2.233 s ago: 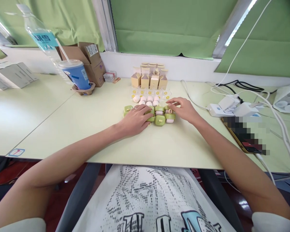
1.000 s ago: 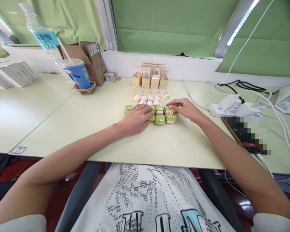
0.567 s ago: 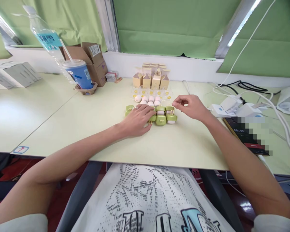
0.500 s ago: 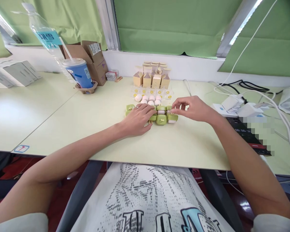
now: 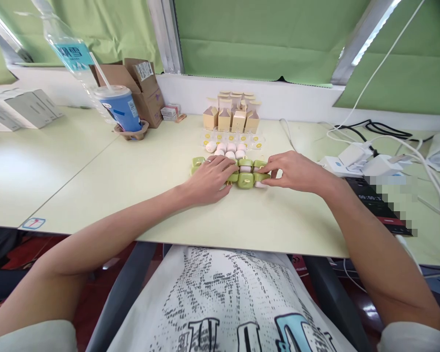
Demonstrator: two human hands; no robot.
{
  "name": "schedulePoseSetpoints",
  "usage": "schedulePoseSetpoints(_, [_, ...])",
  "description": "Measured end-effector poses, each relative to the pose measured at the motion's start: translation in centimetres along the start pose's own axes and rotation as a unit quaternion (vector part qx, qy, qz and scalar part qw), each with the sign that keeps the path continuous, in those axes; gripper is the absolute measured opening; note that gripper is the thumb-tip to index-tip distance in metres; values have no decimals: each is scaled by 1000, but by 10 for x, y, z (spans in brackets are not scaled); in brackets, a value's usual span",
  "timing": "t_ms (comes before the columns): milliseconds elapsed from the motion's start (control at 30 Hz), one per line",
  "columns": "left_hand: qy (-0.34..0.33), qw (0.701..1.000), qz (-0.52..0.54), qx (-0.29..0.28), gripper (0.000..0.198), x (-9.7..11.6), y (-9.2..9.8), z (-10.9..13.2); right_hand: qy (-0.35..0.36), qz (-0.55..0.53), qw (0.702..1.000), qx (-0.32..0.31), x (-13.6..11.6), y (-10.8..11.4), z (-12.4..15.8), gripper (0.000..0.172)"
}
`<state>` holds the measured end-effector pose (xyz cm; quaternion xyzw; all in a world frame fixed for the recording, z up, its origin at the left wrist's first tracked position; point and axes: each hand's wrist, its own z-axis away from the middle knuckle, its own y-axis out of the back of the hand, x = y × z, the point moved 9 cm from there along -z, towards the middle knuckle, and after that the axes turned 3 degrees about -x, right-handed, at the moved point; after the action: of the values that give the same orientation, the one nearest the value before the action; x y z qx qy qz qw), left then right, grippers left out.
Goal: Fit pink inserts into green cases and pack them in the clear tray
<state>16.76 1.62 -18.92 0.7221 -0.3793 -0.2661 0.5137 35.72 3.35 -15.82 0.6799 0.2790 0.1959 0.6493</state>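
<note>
Several small green cases (image 5: 245,179) with pink undersides lie in a tight cluster in the middle of the pale table (image 5: 139,171). My left hand (image 5: 209,178) rests flat over the left part of the cluster, fingers stretched out on the cases. My right hand (image 5: 295,171) lies at the cluster's right edge with its fingertips touching the rightmost green case (image 5: 260,176). Just behind the cluster sit several pink egg-shaped pieces (image 5: 225,147) and small clear packets with yellow dots (image 5: 242,139). Further back stand several small tan cartons (image 5: 231,113).
A blue cup with a straw (image 5: 121,108), a water bottle (image 5: 71,54) and a brown cardboard box (image 5: 141,90) stand at the back left. Grey boxes (image 5: 18,108) lie far left. White chargers and cables (image 5: 355,156) and a dark phone (image 5: 379,205) lie on the right.
My right hand lifted off the cluster, swung a little right, then came back down onto the rightmost green case. My left hand stayed on the cases.
</note>
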Motion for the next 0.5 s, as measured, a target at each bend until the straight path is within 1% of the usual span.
schedulePoseSetpoints(67, [2, 1000, -2, -1, 41, 0, 0, 0, -14, -18, 1000, -1, 2, 1, 0, 26])
schedulePoseSetpoints(133, [2, 1000, -3, -3, 41, 0, 0, 0, -46, -59, 997, 13, 10, 3, 0, 31])
schedulePoseSetpoints(267, [0, 1000, -2, -4, 42, 0, -1, 0, -144, -127, 976, 104, 43, 6, -1, 34])
schedulePoseSetpoints(333, [1, 1000, -3, -2, 42, -1, -1, 0, -167, -167, 964, 125, 56, -2, -4, 37])
schedulePoseSetpoints(433, [0, 1000, -8, -3, 42, 0, -1, 0, -152, -276, 946, 80, 63, -25, -12, 45])
schedulePoseSetpoints(500, [-2, 1000, -11, -2, 41, 1, -1, -1, -132, -323, 935, 55, 62, -34, -16, 47])
